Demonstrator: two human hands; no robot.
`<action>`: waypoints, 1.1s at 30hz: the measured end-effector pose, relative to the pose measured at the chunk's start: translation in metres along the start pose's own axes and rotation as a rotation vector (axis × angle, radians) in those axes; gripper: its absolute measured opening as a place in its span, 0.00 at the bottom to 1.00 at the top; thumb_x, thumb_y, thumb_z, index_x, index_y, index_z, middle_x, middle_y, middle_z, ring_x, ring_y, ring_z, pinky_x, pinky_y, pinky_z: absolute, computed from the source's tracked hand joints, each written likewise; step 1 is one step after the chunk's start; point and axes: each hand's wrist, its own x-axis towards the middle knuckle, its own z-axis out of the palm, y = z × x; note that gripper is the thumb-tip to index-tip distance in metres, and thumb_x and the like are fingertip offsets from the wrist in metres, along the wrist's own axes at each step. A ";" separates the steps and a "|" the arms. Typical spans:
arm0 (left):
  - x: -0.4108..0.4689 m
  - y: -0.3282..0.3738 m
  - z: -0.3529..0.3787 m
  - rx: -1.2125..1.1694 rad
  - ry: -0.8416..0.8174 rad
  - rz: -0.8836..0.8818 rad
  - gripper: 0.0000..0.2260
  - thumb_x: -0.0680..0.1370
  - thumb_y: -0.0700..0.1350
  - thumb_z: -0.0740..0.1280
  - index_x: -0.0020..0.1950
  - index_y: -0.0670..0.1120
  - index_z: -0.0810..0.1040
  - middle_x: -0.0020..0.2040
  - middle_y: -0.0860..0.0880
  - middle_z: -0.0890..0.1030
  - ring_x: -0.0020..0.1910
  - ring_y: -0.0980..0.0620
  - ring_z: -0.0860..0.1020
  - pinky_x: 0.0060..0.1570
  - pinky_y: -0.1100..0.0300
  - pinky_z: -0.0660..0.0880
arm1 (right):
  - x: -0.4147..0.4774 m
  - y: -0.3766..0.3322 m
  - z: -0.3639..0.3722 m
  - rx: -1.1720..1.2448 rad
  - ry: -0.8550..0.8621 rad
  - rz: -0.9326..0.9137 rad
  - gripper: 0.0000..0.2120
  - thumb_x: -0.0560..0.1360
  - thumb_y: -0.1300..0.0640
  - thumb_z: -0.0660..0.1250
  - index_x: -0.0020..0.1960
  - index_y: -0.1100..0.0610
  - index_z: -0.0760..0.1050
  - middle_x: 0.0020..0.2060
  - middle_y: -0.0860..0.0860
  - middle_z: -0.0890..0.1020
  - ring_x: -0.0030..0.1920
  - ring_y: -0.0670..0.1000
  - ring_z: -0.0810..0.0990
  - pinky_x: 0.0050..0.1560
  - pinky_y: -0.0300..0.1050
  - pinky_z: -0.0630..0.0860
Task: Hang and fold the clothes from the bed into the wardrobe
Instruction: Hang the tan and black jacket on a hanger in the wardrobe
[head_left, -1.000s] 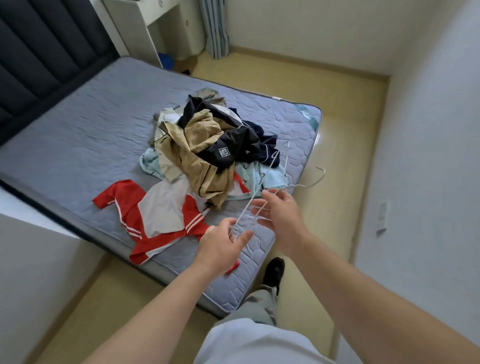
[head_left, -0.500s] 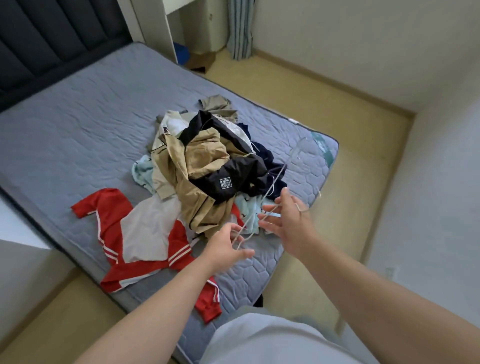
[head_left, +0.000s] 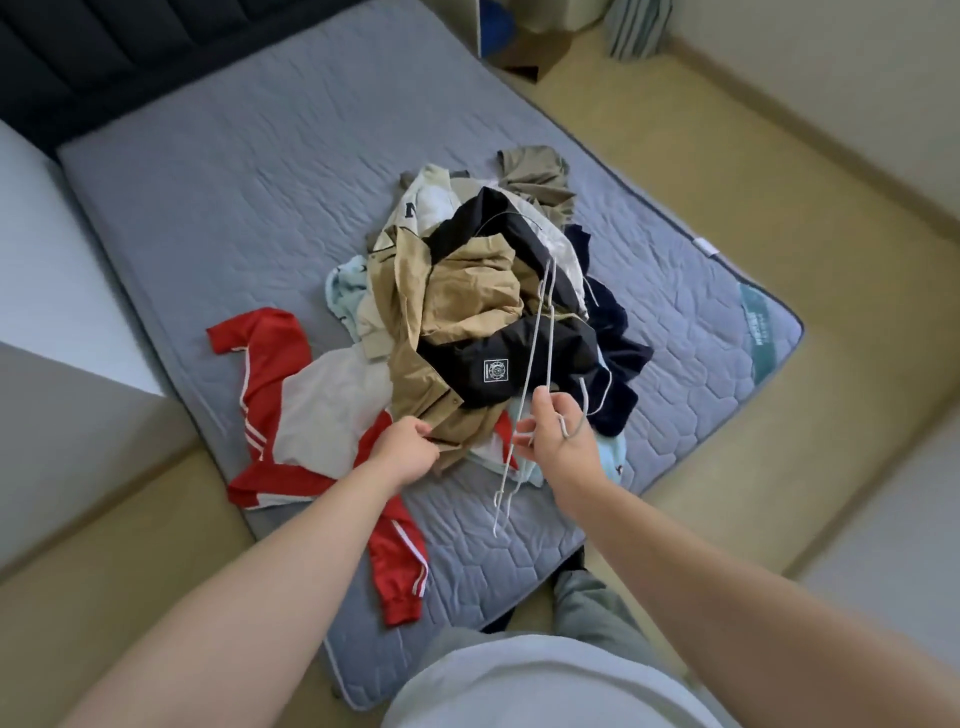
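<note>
Off the hangers (head_left: 534, 343) now, the left hand (head_left: 408, 451) pinches the tan jacket (head_left: 467, 291) by its hem at seven o'clock of the pile (head_left: 498, 218). Only the right hand (head_left: 561, 441) clasps the hangers.

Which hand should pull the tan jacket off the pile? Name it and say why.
Left. The left hand grips the tan jacket at its near edge; the right hand is occupied, holding the wire hangers.
</note>
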 end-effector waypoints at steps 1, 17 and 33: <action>0.007 0.006 0.002 0.012 0.025 -0.014 0.19 0.73 0.38 0.69 0.63 0.45 0.75 0.60 0.42 0.80 0.59 0.40 0.79 0.61 0.47 0.76 | 0.009 0.001 -0.002 -0.020 -0.030 -0.004 0.15 0.83 0.45 0.57 0.48 0.55 0.72 0.37 0.53 0.79 0.38 0.50 0.81 0.52 0.60 0.81; 0.183 0.063 0.034 0.262 0.117 -0.320 0.31 0.80 0.50 0.62 0.79 0.64 0.52 0.81 0.46 0.35 0.78 0.37 0.55 0.75 0.48 0.60 | 0.137 0.034 -0.024 -0.089 -0.328 0.087 0.20 0.80 0.39 0.60 0.47 0.56 0.75 0.35 0.50 0.82 0.44 0.55 0.84 0.50 0.57 0.83; 0.069 0.081 0.034 -0.868 0.219 -0.360 0.10 0.71 0.33 0.72 0.52 0.40 0.80 0.38 0.43 0.83 0.34 0.45 0.81 0.36 0.55 0.76 | 0.119 -0.022 -0.042 -0.173 -0.290 0.117 0.21 0.83 0.43 0.57 0.51 0.63 0.72 0.38 0.52 0.80 0.35 0.49 0.79 0.38 0.48 0.80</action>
